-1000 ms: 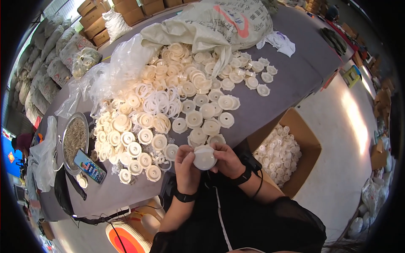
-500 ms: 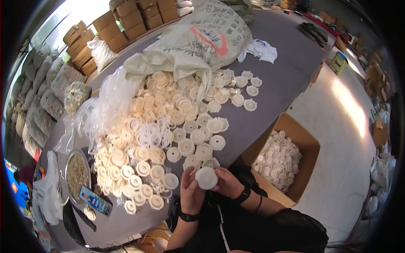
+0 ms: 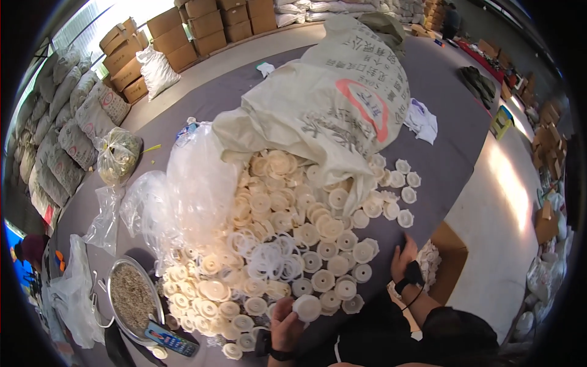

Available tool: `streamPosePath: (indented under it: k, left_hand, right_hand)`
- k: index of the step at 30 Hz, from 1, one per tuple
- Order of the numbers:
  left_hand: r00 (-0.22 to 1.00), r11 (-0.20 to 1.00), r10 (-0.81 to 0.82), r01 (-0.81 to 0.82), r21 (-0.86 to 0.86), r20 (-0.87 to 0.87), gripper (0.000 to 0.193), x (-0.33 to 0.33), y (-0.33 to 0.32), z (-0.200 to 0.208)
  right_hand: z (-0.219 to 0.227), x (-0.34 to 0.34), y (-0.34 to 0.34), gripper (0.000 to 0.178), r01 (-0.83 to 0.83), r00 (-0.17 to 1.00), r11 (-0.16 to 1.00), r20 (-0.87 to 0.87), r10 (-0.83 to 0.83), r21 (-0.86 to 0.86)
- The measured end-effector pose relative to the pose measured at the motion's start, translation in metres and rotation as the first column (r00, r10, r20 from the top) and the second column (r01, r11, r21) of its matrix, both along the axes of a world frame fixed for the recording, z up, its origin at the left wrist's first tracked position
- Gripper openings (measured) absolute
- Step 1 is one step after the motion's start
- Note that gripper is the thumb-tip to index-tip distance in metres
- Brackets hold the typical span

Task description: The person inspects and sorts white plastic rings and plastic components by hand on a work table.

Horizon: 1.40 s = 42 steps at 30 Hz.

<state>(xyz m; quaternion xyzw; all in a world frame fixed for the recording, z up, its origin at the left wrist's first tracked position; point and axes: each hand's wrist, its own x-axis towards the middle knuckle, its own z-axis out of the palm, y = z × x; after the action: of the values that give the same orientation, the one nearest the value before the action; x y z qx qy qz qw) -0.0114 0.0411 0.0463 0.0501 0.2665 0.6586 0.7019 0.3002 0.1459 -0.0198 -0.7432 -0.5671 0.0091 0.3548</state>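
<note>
A smooth white round plastic cap point(image 3: 307, 307) is pinched by the fingers of my left hand point(image 3: 286, 324), low at the table's near edge. Just beyond it lies a heap of cream, ridged round plastic caps point(image 3: 323, 281), with thin white rings point(image 3: 272, 260) piled among them. My right hand point(image 3: 403, 257) is apart from the left, beside the table's right edge and next to the cardboard box point(image 3: 454, 254). Its fingers look stretched out, with nothing visible in them. Pale round pieces point(image 3: 430, 269) show inside the box, partly hidden behind my right wrist.
A big woven sack point(image 3: 318, 98) lies on the grey table point(image 3: 202, 101), its mouth over the heap. Clear plastic bags point(image 3: 199, 183) sit left of it. A metal bowl of small grains point(image 3: 131, 293) and a phone point(image 3: 171, 339) are at the near left. Cartons point(image 3: 125, 61) stand behind.
My right hand has let go of the cap and moved right toward the box. The left hand keeps the cap. The view has shifted, so the table appears lower.
</note>
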Motion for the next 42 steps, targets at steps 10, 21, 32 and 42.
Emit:
streamPosePath:
  k: [10, 21, 32, 42]
  left_hand:
    - [0.989, 0.994, 0.072, -0.082, -0.072, -0.128, 0.036, -0.041, 0.009, 0.084]
    - [0.987, 0.981, -0.066, 0.038, -0.188, -0.145, 0.031, -0.054, 0.03, 0.105]
    - [0.988, 0.976, -0.12, 0.1, -0.191, -0.094, 0.031, -0.06, 0.054, 0.09]
    - [0.924, 0.902, -0.372, 0.339, -0.267, -0.084, 0.032, -0.073, 0.041, 0.078]
  right_hand:
    - [0.003, -0.005, 0.013, 0.038, 0.099, 0.975, 0.984, 0.214, -0.066, -0.148]
    - [0.007, -0.011, 0.016, 0.038, 0.128, 0.975, 0.977, 0.203, -0.093, -0.17]
    - [0.007, -0.009, 0.02, 0.04, 0.125, 0.979, 0.978, 0.181, -0.094, -0.167]
    - [0.012, -0.014, 0.017, 0.039, 0.149, 0.974, 0.974, 0.197, -0.115, -0.171]
